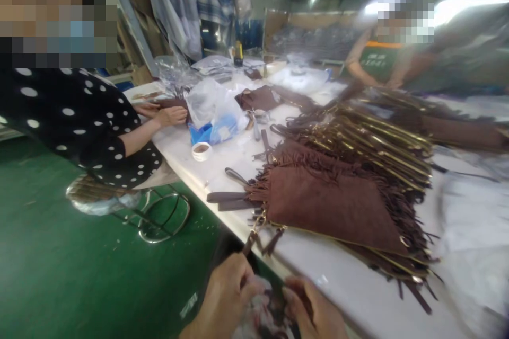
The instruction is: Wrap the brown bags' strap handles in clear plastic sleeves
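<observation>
At the bottom of the head view, below the table's edge, my left hand (225,294) has its fingers curled in. My right hand (314,310) faces it, thumb and fingers pressed together. Between them shows a blurred pale, red and dark patterned patch (264,312), perhaps cloth or something in clear plastic. Whatever my fingers pinch is hidden. Just above my left hand, a short brown strap (249,243) with a gold clasp hangs over the edge from a stack of brown fringed pouches. The top pouch (330,206) lies flat, its fringe toward the far side.
More fringed bags with gold zippers (358,137) pile up behind on the white table (222,169). A tape roll (201,151) and a plastic bag (214,106) lie further left. One co-worker in polka dots (79,116) sits left; another (377,61) is across the table.
</observation>
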`<state>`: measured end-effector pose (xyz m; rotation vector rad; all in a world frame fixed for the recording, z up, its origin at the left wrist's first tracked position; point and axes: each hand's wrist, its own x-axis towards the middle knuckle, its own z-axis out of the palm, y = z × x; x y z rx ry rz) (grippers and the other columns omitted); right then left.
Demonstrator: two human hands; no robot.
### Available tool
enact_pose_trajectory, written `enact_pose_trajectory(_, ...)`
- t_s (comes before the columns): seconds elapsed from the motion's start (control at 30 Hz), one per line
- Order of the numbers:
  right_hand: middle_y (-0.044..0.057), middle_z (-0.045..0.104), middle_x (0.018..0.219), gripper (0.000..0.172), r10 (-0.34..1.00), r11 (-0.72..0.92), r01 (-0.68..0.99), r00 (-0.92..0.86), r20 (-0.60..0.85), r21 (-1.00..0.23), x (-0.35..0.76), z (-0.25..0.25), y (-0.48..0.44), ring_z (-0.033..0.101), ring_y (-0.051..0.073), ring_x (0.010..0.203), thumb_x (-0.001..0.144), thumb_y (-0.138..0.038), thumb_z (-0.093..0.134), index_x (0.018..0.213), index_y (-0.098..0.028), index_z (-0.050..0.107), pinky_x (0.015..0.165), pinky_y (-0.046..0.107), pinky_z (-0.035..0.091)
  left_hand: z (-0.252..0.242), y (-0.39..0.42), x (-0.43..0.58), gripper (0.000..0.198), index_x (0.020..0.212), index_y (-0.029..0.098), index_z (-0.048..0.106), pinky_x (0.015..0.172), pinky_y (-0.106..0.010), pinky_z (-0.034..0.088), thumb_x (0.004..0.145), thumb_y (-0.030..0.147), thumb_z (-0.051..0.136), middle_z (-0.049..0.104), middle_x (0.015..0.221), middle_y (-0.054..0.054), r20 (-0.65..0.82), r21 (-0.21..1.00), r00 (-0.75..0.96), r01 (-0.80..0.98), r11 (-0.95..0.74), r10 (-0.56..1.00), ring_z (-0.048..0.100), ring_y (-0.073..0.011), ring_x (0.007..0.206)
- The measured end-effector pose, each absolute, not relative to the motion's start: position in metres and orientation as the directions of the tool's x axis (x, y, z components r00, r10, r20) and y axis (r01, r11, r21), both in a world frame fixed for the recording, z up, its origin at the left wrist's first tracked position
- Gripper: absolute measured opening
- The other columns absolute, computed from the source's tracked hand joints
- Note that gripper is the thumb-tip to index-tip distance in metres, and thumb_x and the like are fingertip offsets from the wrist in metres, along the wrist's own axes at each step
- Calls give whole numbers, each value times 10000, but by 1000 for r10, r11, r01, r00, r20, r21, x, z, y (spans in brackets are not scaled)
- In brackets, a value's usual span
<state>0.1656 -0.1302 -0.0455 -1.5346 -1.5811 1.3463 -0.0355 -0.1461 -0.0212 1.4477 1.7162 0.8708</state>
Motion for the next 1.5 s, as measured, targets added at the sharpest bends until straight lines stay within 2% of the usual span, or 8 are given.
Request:
enact_pose_trajectory(0.07,56,738,937,391,974,-103,509,-125,-192,-855,168,-32,-115,697,227,721,874,-581,485,1065,-264,613,702,307,524,-23,-146,-42,174,682,179,539,646,-263,346,826,212,632,543,734,12,-51,799,-79,595,88,996,522,-150,696)
enact_pose_trajectory(0.17,57,722,852,394,985,-39,653,-104,-140,-757,158,-14,-90,679,238,679,888,-566,462,1096,-253,582,619,310,479,-29,-143,-48,187,694,183,523,671,-275,340,844,218,629,541,751,5,-31,739,-39,672,49,999,514,-167,734)
enact_pose_trajectory(0.33,28,633,636,302,987,-22,694,-99,-126,-719,122,1,-57,585,232,608,832,-542,564,753,-252,531,568,299,347,-37,-133,-55,144,722,185,516,700,-275,337,814,146,618,555,787,2,-48,719,-5,694,38,999,513,-173,780)
enact_pose_trajectory(0.53,-40,530,481,309,960,-128,544,-142,-241,-830,117,4,-53,529,157,458,901,-476,493,701,-241,490,494,261,386,-46,-123,-57,96,732,189,550,649,-263,334,785,179,630,577,745,11,-142,765,-15,633,119,990,521,-168,722)
enact_pose_trajectory(0.63,-37,556,586,326,900,-290,271,-249,-358,-918,120,5,-61,550,134,515,882,-518,543,791,-205,543,482,238,444,-46,-120,-58,67,732,194,586,632,-259,329,772,208,638,607,739,6,-201,767,6,623,154,980,535,-175,716)
enact_pose_trajectory(0.77,-45,569,710,346,859,-456,-27,-274,-432,-889,119,6,-67,570,112,590,740,-459,765,847,-188,577,540,228,489,-44,-118,-60,68,717,194,592,620,-253,322,766,216,635,616,733,6,-227,766,13,620,171,974,542,-169,701)
enact_pose_trajectory(1.03,-45,624,705,382,851,-494,-120,-273,-449,-861,110,-2,-68,589,97,572,747,-405,784,946,-188,541,547,212,479,-34,-114,-55,54,728,182,590,624,-251,312,757,192,634,622,748,-2,-282,752,31,628,201,959,539,-170,711)
enact_pose_trajectory(1.5,-81,589,546,374,858,-474,-42,-248,-450,-880,109,-3,-69,554,85,485,765,-412,754,949,-180,527,473,175,437,-26,-113,-50,82,733,188,568,619,-232,311,737,115,606,605,740,30,-234,791,86,597,138,968,532,-136,687)
